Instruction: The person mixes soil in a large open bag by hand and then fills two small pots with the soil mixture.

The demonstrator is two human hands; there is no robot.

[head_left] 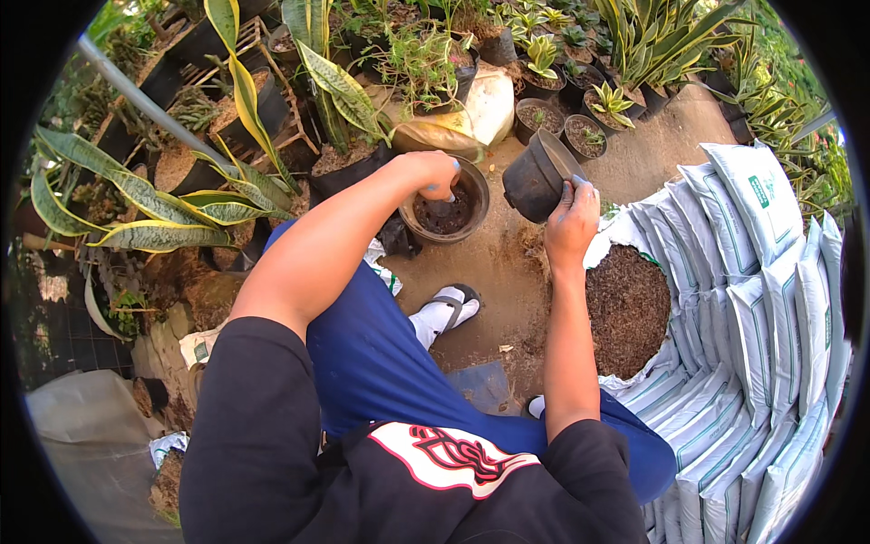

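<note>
Two bare hands are meeting round pots above brown ground. The right hand is pinching the rim of a tilted, round black plastic pot, its thumb lying along the edge. The left hand is reaching into a wide, round dark-brown pot, just left of the black one; its fingers are curling together, but whether they are gripping anything I cannot tell. Near the right forearm, loose brown potting mix is filling an opened white plastic bag. Stacked white plastic bags are lying farther right, while yellow-edged green snake plants are spreading at left.
</note>
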